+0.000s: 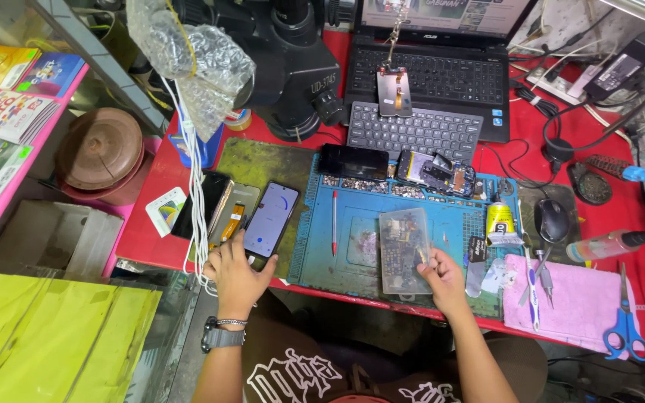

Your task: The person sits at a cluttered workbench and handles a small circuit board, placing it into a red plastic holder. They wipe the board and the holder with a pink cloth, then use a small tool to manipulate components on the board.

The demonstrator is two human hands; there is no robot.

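Head view: we see left hand (pixel 237 277) fingers curled at lit black smartphone (pixel 271 220), right hand (pixel 442 275) pinching clear plastic parts box (pixel 404 250), dismantled black phone (pixel 437 173) untouched.

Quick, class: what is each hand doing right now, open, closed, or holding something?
Left hand: loosely curled, touching the lit phone, not gripping it.
Right hand: closed on the clear parts box.

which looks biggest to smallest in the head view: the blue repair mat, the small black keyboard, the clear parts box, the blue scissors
1. blue repair mat
2. small black keyboard
3. clear parts box, at the right hand
4. blue scissors

The box and scissors look close in length; the box covers more area.
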